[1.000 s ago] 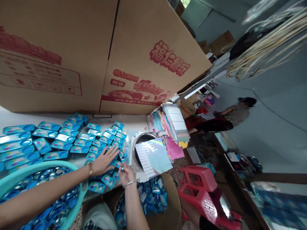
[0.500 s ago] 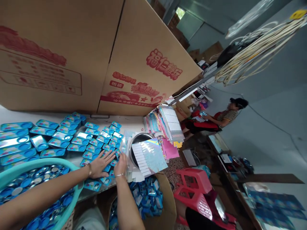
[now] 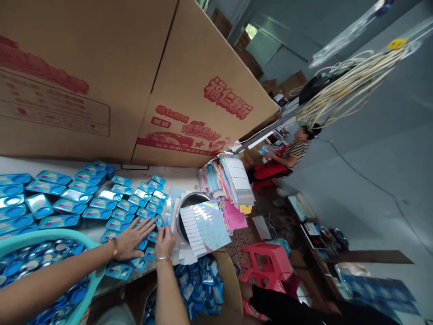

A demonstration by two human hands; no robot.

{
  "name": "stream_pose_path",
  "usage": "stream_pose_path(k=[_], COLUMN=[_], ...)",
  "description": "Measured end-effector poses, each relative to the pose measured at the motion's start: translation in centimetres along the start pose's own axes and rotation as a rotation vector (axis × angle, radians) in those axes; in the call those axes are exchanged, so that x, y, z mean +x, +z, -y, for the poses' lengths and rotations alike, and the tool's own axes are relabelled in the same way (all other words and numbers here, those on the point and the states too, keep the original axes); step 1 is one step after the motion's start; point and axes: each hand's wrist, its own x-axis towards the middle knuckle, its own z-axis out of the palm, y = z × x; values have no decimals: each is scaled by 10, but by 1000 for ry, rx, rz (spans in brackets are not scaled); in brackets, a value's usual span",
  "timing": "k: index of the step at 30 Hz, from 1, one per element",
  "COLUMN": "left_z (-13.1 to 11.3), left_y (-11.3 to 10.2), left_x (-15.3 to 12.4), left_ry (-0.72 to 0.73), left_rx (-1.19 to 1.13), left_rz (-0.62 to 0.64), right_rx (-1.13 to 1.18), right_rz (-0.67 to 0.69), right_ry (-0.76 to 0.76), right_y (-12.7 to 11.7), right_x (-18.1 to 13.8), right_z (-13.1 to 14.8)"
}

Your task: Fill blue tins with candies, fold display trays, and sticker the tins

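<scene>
While the left hand (image 3: pixel 130 238) presses flat, fingers spread, on the blue packs (image 3: pixel 128 205) along the table (image 3: pixel 184 174) edge, the right hand (image 3: pixel 164 241) sits just right of it. Its grip pinches a small pack (image 3: pixel 158 222) directly ahead.

Gold left-wrist bracelet (image 3: pixel 115 246), silver right-wrist bangle (image 3: pixel 162 258)

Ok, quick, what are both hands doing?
Left hand: open, flat on the blue tins.
Right hand: curled onto a small tin; grip cannot be told.
</scene>
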Motion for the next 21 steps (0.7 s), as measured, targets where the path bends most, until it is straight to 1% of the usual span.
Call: stream_pose_path(k=[3,5,7,10,13,17,21], left_z=[1,-2,-7,-12,-11,-8,-5], left_y=[1,-4,-10,-17,-17,-13,-9], left_x=[0,0,0,1,2,1,1], left_ry=[6,0,-15,-28,-22,-9,10], left_rx=[19,28,28,8,-16,-20,-39], left_rz=[-25,-24,-11,26,39,13,-1], right_rx=[84,178,217,157,87,-5,-69], right_rz=[-51,-81,-79,-49,-16,36,120], right_ry=[111,195,254,288,331,378,410], right_y=[1,0,-2,-4,-3,-3,-3], right_x=[-2,-5,-8,-10,-4,10,30], right_z=[-6,-8,-8,-5,2,10,11])
